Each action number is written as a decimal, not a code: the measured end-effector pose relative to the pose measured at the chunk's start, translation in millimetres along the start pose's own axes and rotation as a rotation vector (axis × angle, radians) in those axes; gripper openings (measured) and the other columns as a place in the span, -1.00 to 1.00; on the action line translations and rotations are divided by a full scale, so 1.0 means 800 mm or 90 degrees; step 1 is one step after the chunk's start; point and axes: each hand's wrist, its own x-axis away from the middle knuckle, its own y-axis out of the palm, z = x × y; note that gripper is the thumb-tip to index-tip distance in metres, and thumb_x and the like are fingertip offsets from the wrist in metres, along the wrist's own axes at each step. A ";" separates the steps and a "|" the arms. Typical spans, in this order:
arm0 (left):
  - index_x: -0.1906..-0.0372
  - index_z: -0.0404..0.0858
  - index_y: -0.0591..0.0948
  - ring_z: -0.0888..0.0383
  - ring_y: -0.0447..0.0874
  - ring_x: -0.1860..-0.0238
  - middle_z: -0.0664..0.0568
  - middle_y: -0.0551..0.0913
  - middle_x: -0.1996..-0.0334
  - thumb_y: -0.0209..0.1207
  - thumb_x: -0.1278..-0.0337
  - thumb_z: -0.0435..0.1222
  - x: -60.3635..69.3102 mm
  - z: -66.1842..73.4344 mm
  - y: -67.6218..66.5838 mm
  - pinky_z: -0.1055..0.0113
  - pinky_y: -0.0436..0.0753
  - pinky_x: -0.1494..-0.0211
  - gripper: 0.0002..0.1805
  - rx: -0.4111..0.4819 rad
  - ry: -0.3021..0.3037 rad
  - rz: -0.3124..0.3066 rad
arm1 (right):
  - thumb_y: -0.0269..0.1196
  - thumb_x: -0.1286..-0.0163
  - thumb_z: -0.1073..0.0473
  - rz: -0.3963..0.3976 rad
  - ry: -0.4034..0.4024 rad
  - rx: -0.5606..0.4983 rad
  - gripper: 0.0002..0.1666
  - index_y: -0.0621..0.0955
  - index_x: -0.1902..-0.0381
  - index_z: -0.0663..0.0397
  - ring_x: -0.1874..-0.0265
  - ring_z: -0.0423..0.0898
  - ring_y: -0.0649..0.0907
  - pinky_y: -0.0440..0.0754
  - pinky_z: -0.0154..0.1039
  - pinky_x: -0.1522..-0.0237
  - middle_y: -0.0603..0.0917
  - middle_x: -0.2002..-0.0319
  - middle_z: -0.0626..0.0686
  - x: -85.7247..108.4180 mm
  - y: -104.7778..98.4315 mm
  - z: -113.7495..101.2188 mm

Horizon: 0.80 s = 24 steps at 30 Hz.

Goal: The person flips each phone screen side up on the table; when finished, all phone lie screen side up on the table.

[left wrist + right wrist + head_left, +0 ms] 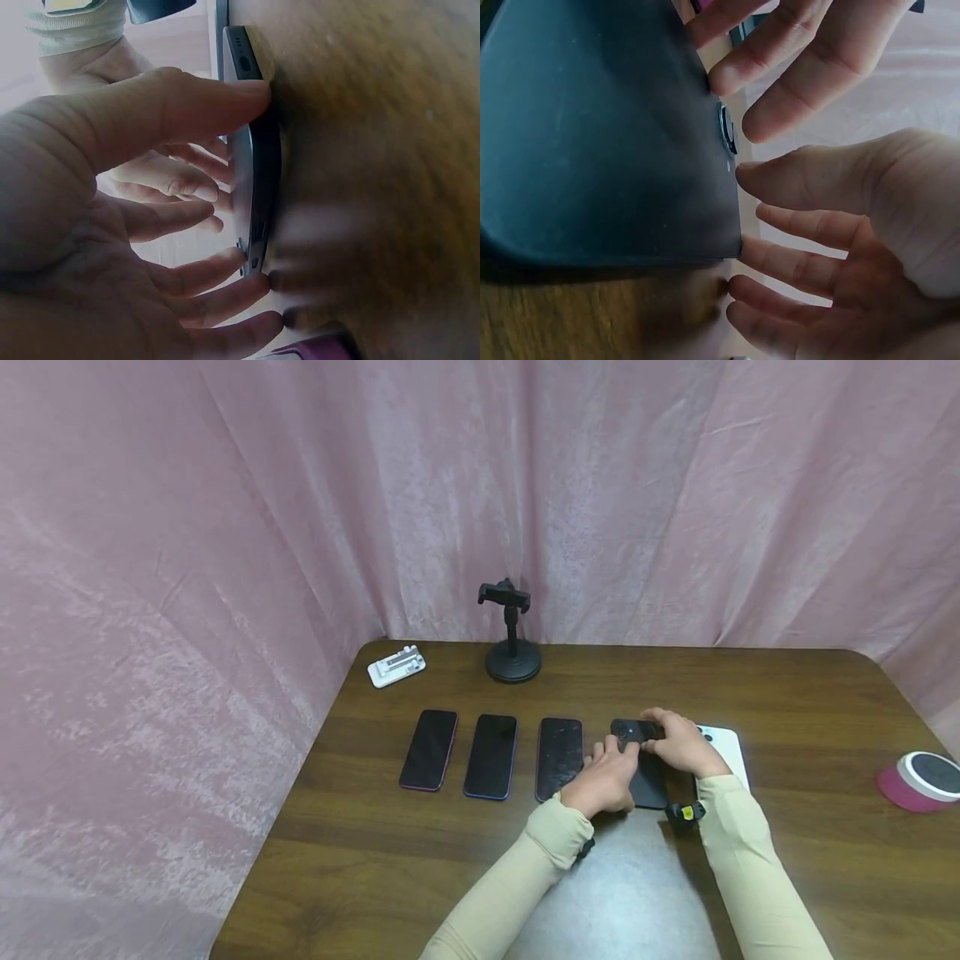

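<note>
A dark phone [648,787] lies on the table with its camera side up, between my two hands. Along its left long edge is my left hand [603,778]; in the left wrist view the thumb [225,105] touches a corner and the loosely spread fingers reach toward the far end. My right hand [684,745] is at the far right corner, its thumb [787,178] by the camera end and its extended fingers at the edge. Neither hand curls round the phone. A white phone [726,752] lies partly hidden under the right forearm.
Left of my hands, three dark-screened phones [429,750] [491,757] [559,752] lie in a row. Behind stand a black phone stand [513,660] and a small white folding holder [397,667]. A pink jar-like object with a white rim [918,782] is at the right.
</note>
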 end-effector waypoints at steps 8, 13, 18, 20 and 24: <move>-0.45 -0.02 0.35 0.10 0.37 -0.31 -0.07 0.29 -0.36 0.55 0.10 -0.26 0.001 -0.001 -0.001 0.18 0.43 -0.27 -0.06 0.026 0.004 0.012 | 0.26 -0.27 0.40 0.005 0.021 0.000 -0.44 0.47 -0.22 0.51 -0.03 0.43 0.54 0.50 0.34 -0.03 0.51 -0.12 0.56 -0.010 0.000 0.003; -0.45 -0.02 0.36 0.10 0.44 -0.26 -0.08 0.28 -0.39 0.53 0.06 -0.30 0.003 -0.002 -0.001 0.21 0.48 -0.21 -0.09 0.052 0.005 0.016 | 0.27 -0.16 0.48 0.015 0.053 -0.034 -0.43 0.48 -0.17 0.50 0.07 0.38 0.57 0.55 0.29 0.02 0.53 -0.07 0.54 -0.014 0.001 0.000; -0.43 -0.06 0.39 0.12 0.48 -0.21 -0.08 0.33 -0.36 0.53 0.05 -0.27 0.002 -0.003 0.004 0.23 0.50 -0.20 -0.13 0.040 -0.001 0.040 | 0.25 -0.18 0.46 -0.003 0.059 -0.093 -0.35 0.40 -0.26 0.46 -0.05 0.43 0.49 0.49 0.35 -0.03 0.44 -0.16 0.52 -0.013 0.005 -0.002; -0.42 -0.08 0.40 0.11 0.48 -0.23 -0.07 0.34 -0.36 0.53 0.03 -0.25 0.001 -0.003 0.004 0.21 0.50 -0.22 -0.15 0.032 -0.003 0.047 | 0.26 -0.21 0.43 -0.014 0.051 -0.103 -0.28 0.35 -0.33 0.44 -0.13 0.46 0.43 0.45 0.41 -0.07 0.34 -0.25 0.53 -0.012 0.006 0.000; -0.42 -0.09 0.41 0.09 0.44 -0.31 -0.07 0.33 -0.40 0.50 -0.02 -0.26 0.001 -0.002 0.003 0.17 0.46 -0.31 -0.19 0.016 -0.001 0.036 | 0.30 -0.23 0.38 -0.025 0.022 -0.085 -0.22 0.31 -0.39 0.43 -0.17 0.47 0.42 0.43 0.43 -0.08 0.32 -0.30 0.55 -0.011 0.006 0.007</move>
